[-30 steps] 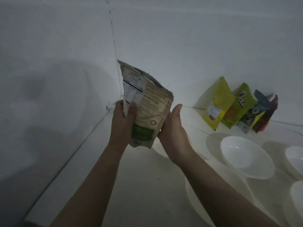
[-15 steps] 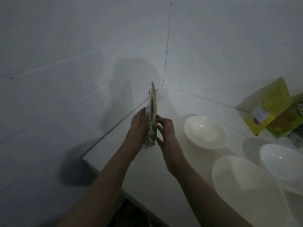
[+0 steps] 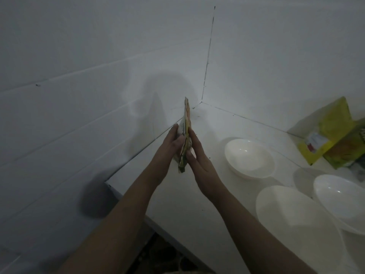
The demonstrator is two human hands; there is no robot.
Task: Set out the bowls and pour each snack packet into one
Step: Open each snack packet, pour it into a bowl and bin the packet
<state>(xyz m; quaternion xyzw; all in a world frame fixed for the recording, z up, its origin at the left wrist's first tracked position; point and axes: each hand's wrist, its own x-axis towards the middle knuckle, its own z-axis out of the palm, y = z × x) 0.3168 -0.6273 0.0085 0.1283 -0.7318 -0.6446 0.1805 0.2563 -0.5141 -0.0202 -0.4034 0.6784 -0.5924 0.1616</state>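
Both of your hands hold the snack packet (image 3: pixel 185 135) between them: your left hand (image 3: pixel 173 143) wraps its near face with the thumb across the front, and your right hand (image 3: pixel 197 155) lies against the other face, fingers fairly straight and the thumb tucked at the lower edge. You hold it upright and edge-on to the camera, above the white counter (image 3: pixel 197 194) near the wall corner, with its top seam pointing up and well clear of every bowl.

Judging by that, you are getting ready to open it. Before you tear, bring the packet over the far bowl (image 3: pixel 249 157), the nearest one to your hands, so any spill lands inside. Pinch the top seam with both thumbs and forefingers close together; a wide spacing tends to rip the film sideways. Whether a tear notch is there, the dim light does not let me tell. Keep the bottom of the packet low and the mouth up until the opening is made, then tip gently.

Two more bowls wait at the right: a large one (image 3: pixel 296 224) close to you and another (image 3: pixel 343 198) beside it. A yellow packet (image 3: pixel 325 133) and a green packet (image 3: pixel 349 153) lean against the back wall.
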